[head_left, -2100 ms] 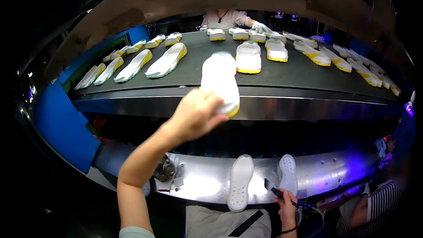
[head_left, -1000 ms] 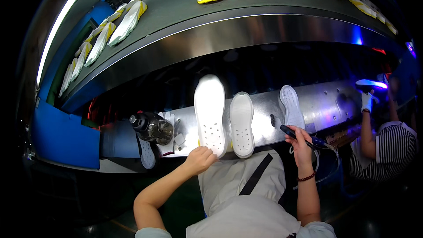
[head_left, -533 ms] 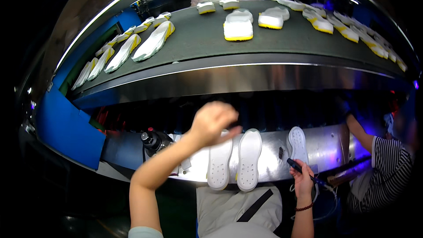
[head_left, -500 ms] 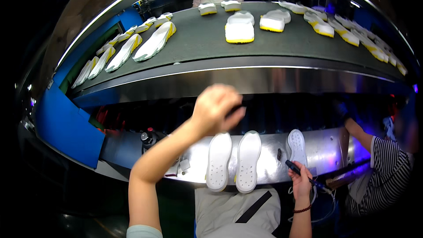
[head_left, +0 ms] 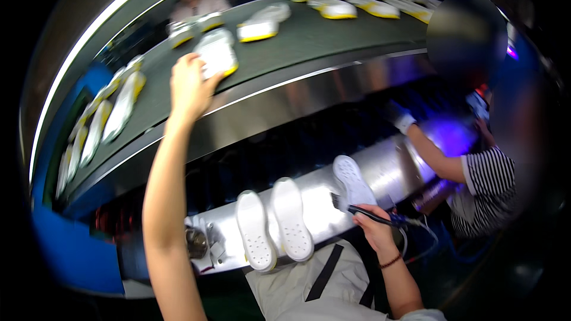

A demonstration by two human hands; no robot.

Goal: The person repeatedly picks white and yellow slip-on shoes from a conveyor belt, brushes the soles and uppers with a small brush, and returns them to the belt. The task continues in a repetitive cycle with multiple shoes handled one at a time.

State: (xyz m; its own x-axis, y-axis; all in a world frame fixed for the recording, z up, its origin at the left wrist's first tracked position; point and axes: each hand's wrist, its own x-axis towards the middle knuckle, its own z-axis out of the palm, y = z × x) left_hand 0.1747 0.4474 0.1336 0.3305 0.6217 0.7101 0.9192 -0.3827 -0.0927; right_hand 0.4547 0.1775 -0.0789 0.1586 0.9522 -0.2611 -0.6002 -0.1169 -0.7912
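Observation:
My left hand (head_left: 193, 86) reaches out over the belt. Its fingers and thumb grip the near end of a white shoe sole (head_left: 216, 51) with a yellow edge. My right hand (head_left: 375, 226), low on the right, is closed round a black pen-shaped tool (head_left: 370, 212) with a cord behind it. Just beyond the tool's tip lies a white sole (head_left: 353, 179) with small holes. Two more perforated white soles, one on the left (head_left: 254, 230) and one on the right (head_left: 291, 220), lie side by side on the metal bench at my lap.
The dark green conveyor belt (head_left: 333, 44) carries several more white and yellow soles. Its metal side (head_left: 285, 101) runs above a dark gap behind the bench (head_left: 324, 217). A jar-like container (head_left: 196, 242) stands at the bench's left. On the right, a co-worker's arm (head_left: 437, 154) extends across the bench.
My left hand has moved from above the bench out to a sole on the belt and taken hold of it. The view has turned. My right hand still holds the black tool.

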